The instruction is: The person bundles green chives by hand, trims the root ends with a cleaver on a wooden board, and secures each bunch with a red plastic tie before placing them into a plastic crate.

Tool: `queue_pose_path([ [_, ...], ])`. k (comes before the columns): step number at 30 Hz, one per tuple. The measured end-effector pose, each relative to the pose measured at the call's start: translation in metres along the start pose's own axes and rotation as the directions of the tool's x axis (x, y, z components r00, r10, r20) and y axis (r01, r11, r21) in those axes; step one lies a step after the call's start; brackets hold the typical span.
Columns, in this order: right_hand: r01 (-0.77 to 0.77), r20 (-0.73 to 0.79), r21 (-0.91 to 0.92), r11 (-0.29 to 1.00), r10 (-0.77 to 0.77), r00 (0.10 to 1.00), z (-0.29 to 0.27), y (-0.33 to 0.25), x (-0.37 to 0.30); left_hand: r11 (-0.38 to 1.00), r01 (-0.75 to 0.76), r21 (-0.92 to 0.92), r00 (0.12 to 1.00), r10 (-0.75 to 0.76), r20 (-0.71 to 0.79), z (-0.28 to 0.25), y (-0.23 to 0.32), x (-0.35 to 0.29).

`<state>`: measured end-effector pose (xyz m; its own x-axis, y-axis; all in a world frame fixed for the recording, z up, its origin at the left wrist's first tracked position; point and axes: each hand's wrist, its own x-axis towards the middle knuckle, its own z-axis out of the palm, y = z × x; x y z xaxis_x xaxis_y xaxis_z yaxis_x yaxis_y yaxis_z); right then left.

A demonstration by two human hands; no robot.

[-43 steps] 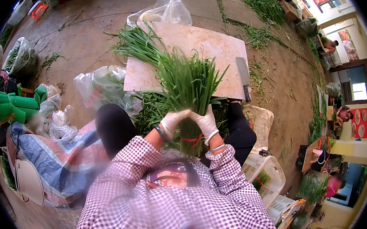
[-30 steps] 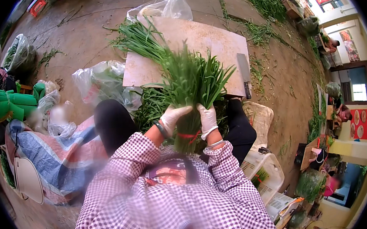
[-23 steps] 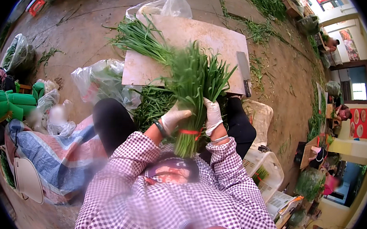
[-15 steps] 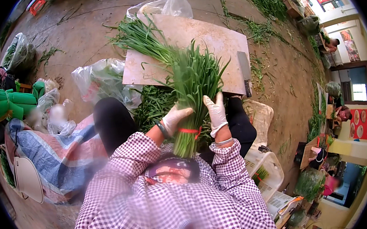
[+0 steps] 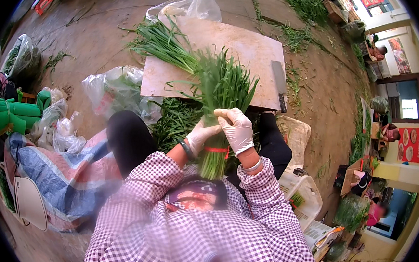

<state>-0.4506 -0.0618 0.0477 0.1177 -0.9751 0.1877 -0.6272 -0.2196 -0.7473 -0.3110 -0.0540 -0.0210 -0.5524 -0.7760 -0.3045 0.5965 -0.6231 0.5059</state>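
Note:
A thick bunch of green chives (image 5: 228,82) stands between my gloved hands, leaves pointing away and cut stems toward my lap. A red tie (image 5: 216,149) circles its lower part. My left hand (image 5: 202,134) is closed round the bunch's left side, just above the tie. In front of the leaves, my right hand (image 5: 237,130) has thumb and fingertips pinched together; whatever is between them is too small to make out. Beyond the bunch lies a pale board (image 5: 257,53), bearing more loose chives (image 5: 163,45) on its left and a cleaver (image 5: 278,78) along its right edge.
Loose leaves (image 5: 172,124) pile below the board between my knees. Clear plastic bags (image 5: 118,91) lie to the left, near a striped sheet (image 5: 60,177). A cream basket (image 5: 305,192) stands by my right leg. Other people work among greens at the far right.
My right hand has come off the bunch's right side and moved left across its front, its spread fingers closing to a pinch. The left hand keeps its hold.

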Motion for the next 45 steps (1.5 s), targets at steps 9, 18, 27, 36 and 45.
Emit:
queue_pose_path([
  [9,-0.175,0.086,0.003,0.984,0.175,0.981,-0.012,-0.011,0.017,0.999,-0.04,0.006,0.998,0.039,0.039,0.008,0.002,-0.001],
  [18,-0.137,-0.04,-0.174,0.975,0.132,0.99,-0.009,0.0,0.003,0.999,0.016,-0.028,0.998,-0.017,-0.058,0.002,0.001,-0.003],
  [27,-0.139,-0.158,-0.13,0.982,0.118,0.98,-0.004,0.019,-0.004,0.994,0.028,-0.107,1.0,-0.027,0.008,0.006,0.006,-0.007],
  [36,0.036,-0.189,-0.423,0.906,-0.126,0.974,-0.001,0.012,0.004,1.0,0.007,-0.001,0.999,-0.007,-0.037,-0.003,-0.005,0.0],
  [45,-0.216,-0.209,-0.069,0.974,0.198,0.958,-0.001,0.016,0.0,0.998,0.012,-0.059,1.0,-0.013,-0.002,0.008,0.003,-0.005],
])
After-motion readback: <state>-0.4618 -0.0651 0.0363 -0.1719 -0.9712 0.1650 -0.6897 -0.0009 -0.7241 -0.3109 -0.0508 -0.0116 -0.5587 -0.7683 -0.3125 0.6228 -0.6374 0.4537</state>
